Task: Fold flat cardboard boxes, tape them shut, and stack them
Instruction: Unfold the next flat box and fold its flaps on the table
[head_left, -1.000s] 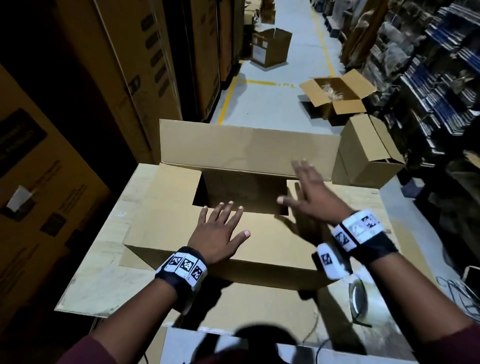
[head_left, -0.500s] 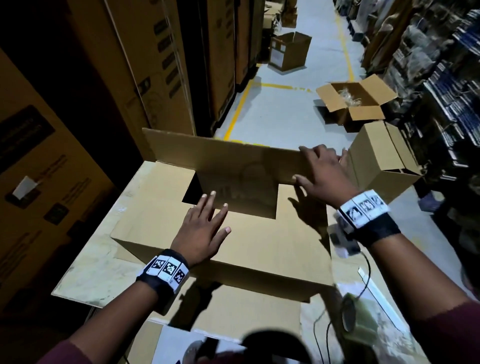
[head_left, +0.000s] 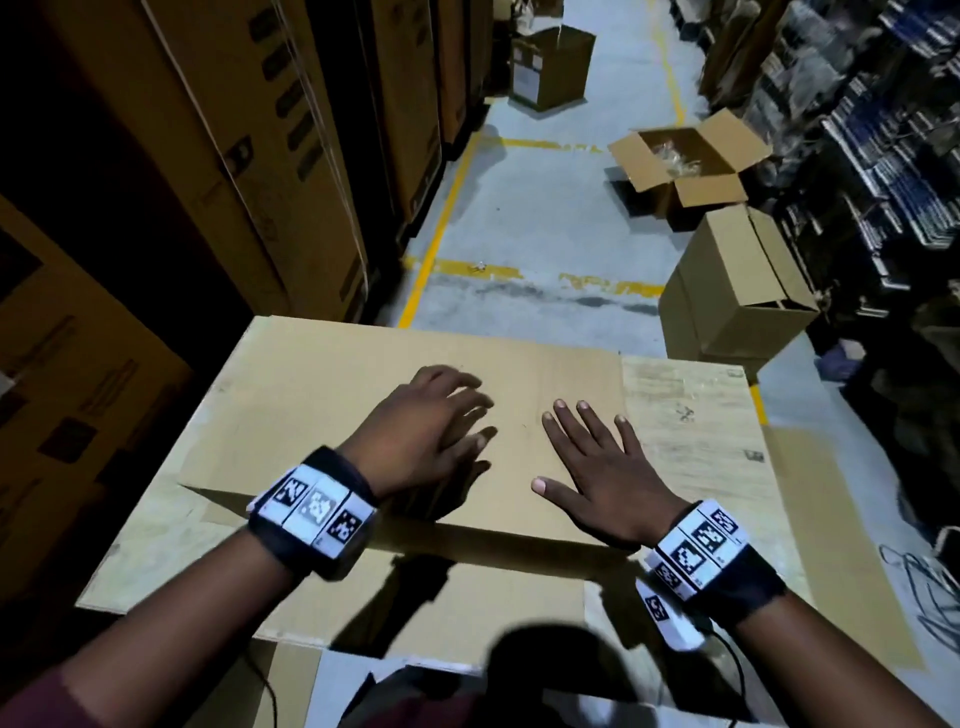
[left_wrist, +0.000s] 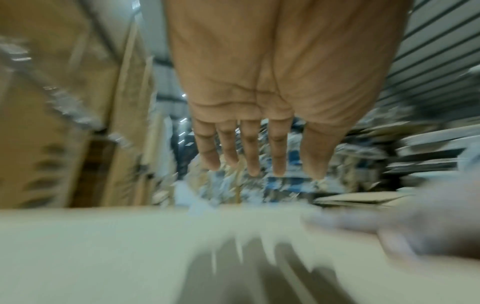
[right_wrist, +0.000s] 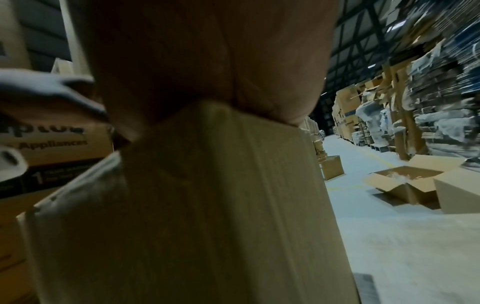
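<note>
A brown cardboard box lies on the wooden table with its top flaps folded down flat. My left hand is over the middle of the top, blurred, fingers straight and slightly spread. In the left wrist view, the left hand hovers just above the box top and casts a shadow on it. My right hand lies flat on the top beside it, fingers spread. The right wrist view shows that hand's palm pressed against the cardboard. Neither hand holds anything.
A closed box stands on the floor by the table's far right corner, with an open box behind it. Tall cartons line the left and packed shelving the right. Cables lie at the right.
The far flap stood upright; my right hand took it and brought it down. The box top is now shut flat, with both hands over it.
</note>
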